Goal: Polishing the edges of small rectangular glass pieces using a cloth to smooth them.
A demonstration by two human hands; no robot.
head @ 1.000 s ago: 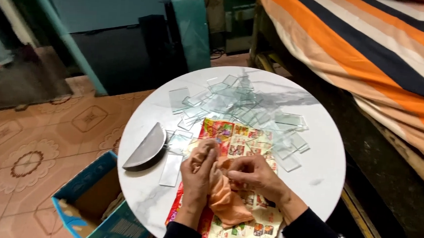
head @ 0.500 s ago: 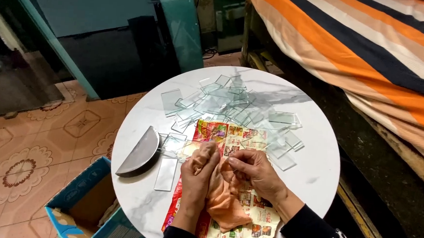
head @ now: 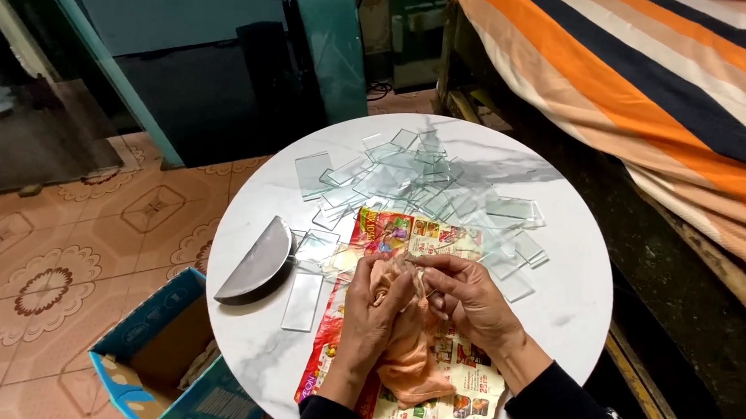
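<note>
Glass piece point(head: 421, 277) barely discernible, pinched between hands, peach cloth point(head: 407, 358) beneath

Warm indoor light falls from above, bright on the white round table point(head: 559, 273) while the background beyond it sinks into dim shadow. The scattered glass pieces point(head: 410, 173) catch faint glare and cast soft grey shadows. Focus is fairly sharp centrally, with wide-angle bending toward the edges.
</note>
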